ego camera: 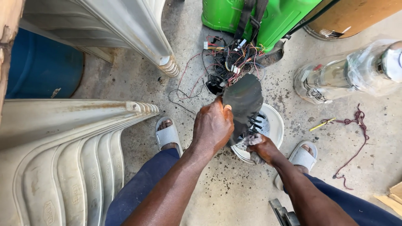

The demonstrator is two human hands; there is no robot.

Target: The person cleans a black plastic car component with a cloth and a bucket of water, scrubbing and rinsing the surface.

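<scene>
My left hand (212, 125) grips a dark, curved black plastic part (243, 100) by its left edge and holds it upright over a white bowl (276, 125) on the concrete floor. My right hand (261, 146) is low at the bowl's near rim, wet and soapy, closed on a small pale scrubbing piece pressed against the part's slotted lower end. Water shows inside the bowl. Just beyond the part lies a tangle of coloured wires (230, 62) with connectors.
A green tank with black straps (259, 16) stands at the top. A clear plastic bottle (347, 73) lies at the right, a red string (356, 129) near it. Grey plastic chairs (75, 155) crowd the left beside a blue drum (42, 67). My sandalled feet (167, 136) flank the bowl.
</scene>
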